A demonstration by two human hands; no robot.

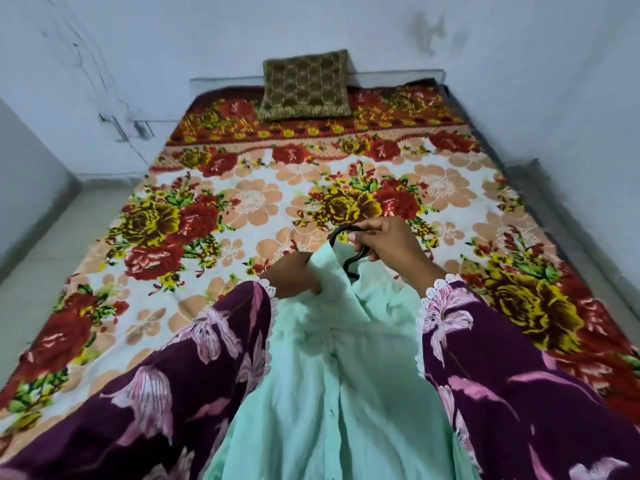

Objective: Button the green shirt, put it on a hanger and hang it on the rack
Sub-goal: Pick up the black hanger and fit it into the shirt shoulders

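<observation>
The person stands at the foot of a bed (114, 327) covered in a bright floral blanket (263, 199) of red, yellow and peach blooms, and holds the green shirt (332, 393) up in front of the body, well above the covers. The right hand (384, 244) is closed around the curved top of a black hanger (346, 233), its fingers wrapped over the hook so that only a short arc sticks out to the left and a bit of the neck shows below the palm before it runs down into the collar. The left hand (294, 275) is pinched on the shirt's fabric just beside the collar, on the left shoulder side, with the fingertips buried in the cloth, so I cannot tell exactly how they sit. The 2 hands are close together, almost touching across the collar. The shirt hangs down from them toward the camera, pale mint, its front placket running straight down the middle and looking closed, though the buttons are too faint to count. Both arms wear wide purple sleeves (512, 386) printed with pink flowers and edged in white lace at the cuff. At the far end of the bed 1 olive patterned cushion (306, 84) leans against the pale wall (519, 81).
</observation>
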